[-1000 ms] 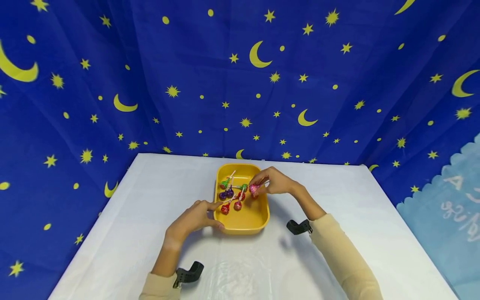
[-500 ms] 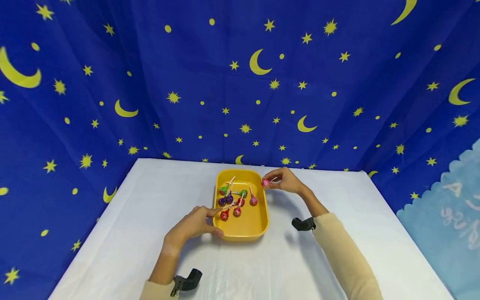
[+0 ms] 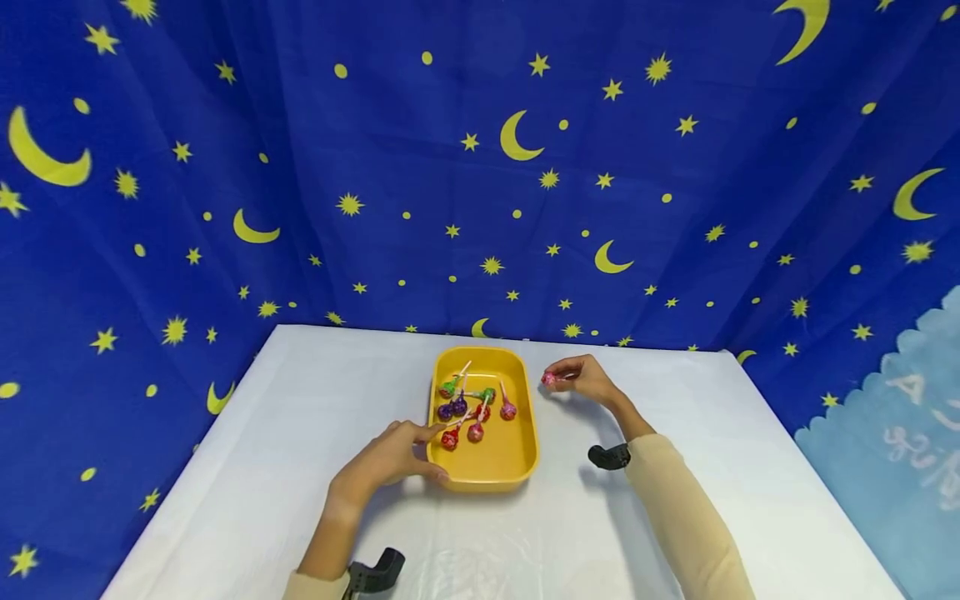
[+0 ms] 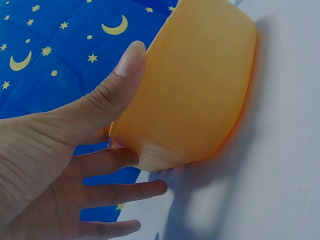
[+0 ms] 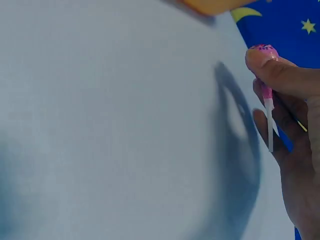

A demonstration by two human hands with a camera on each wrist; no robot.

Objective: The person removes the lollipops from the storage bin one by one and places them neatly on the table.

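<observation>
A yellow plastic tub [image 3: 517,467] stands on the white table with several wrapped lollipops in it, red, green, purple and pink. My left hand [image 3: 386,458] holds the tub by its near left corner, thumb and index finger against it. In the left wrist view, the other fingers of the left hand [image 4: 75,170] stretch out past the tub's wall [image 4: 195,85]. My right hand [image 3: 588,382], just right of the tub, pinches a pink lollipop [image 3: 549,379] by its head. The right wrist view shows the white stick of this lollipop [image 5: 270,125] pointing down, under the right hand [image 5: 295,110].
White table surface [image 3: 315,375] extends around the tub on both sides and in front. A blue curtain [image 3: 420,167] with yellow moons and stars hangs behind the table. Black wrist devices [image 3: 609,456] are worn on both arms.
My right hand has lifted the pink lollipop out of the tub and moved it right, past the rim and down toward the table. The left hand stays at the tub's corner.
</observation>
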